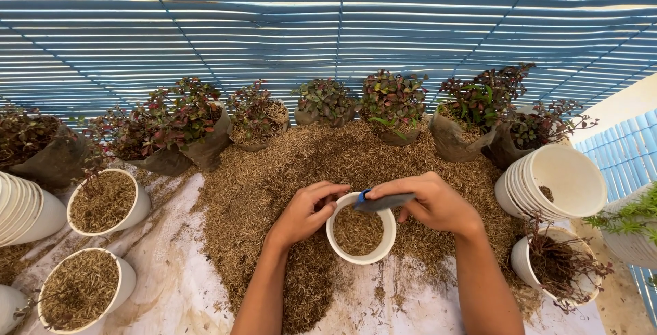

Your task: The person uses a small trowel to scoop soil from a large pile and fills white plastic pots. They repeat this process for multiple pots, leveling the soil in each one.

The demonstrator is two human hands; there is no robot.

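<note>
A white pot [361,255] half filled with brown husk mix stands on a heap of the same mix [267,184]. My left hand [308,212] grips the pot's left rim. My right hand [431,203] holds a small grey trowel with a blue handle end [380,201] flat across the pot's top rim. Both forearms come in from the bottom edge.
A row of red-green plants in dark grow bags [393,102] lines the far side. Two filled white pots [102,201] and a stack stand at left. A stack of empty white pots [558,181] and a pot with a bare-rooted plant [558,266] sit at right.
</note>
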